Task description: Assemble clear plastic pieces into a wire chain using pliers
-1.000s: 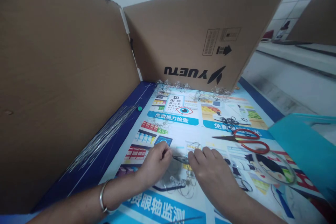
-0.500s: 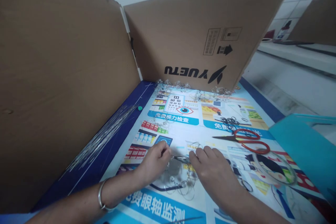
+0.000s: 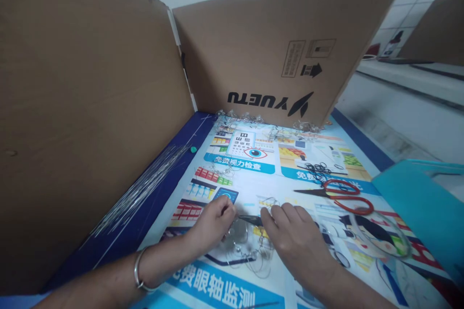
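Observation:
My left hand (image 3: pixel 213 219) is closed in a pinch, its fingertips on a thin wire with clear bead-like pieces. The looped wire strand (image 3: pixel 250 253) hangs below and between my hands, over the printed sheet. In my right hand (image 3: pixel 295 234), fingers are wrapped round a tool with dark pointed jaws, which looks like needle-nose pliers (image 3: pixel 251 219). The jaws point left and reach close to my left fingertips. My palm hides the tool's handles. Whether the jaws grip the wire, I cannot tell.
Red-handled scissors (image 3: pixel 328 194) lie right of my hands, near black loops (image 3: pixel 317 169). Straight wires (image 3: pixel 145 186) lie on the left. Beaded wire pieces (image 3: pixel 241 117) line the foot of the cardboard panel (image 3: pixel 253 53). A turquoise folder (image 3: pixel 409 188) stands at the right.
The tool's jaws have turned slightly and look darker and more closed. The hanging wire loops have shifted a little. Both hands stay nearly in place.

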A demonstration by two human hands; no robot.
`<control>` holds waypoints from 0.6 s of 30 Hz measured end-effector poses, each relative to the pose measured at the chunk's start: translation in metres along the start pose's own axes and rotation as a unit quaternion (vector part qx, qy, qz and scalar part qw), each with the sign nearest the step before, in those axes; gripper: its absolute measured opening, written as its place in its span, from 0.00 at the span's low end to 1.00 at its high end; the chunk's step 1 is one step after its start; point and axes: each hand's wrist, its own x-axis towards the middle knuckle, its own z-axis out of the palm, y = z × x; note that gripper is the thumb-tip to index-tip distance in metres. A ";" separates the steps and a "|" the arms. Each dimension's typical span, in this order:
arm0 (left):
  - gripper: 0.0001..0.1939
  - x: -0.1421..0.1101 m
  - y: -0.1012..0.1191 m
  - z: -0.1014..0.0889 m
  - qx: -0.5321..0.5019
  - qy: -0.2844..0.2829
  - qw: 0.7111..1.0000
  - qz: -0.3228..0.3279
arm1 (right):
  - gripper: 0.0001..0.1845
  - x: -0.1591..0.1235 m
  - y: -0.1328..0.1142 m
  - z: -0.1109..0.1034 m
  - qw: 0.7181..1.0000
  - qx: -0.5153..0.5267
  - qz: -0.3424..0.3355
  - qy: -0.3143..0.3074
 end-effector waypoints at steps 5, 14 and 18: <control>0.13 -0.002 0.001 0.000 0.015 0.004 1.000 0.017 | 0.13 0.000 0.000 -0.002 1.000 0.008 -0.002 -0.003; 0.12 -0.004 0.005 -0.002 0.089 0.030 0.991 0.096 | 0.12 0.002 0.002 -0.002 0.999 0.026 0.009 -0.016; 0.12 -0.004 0.003 -0.002 0.125 0.034 0.985 0.115 | 0.11 0.001 0.003 -0.001 0.999 0.028 0.011 -0.014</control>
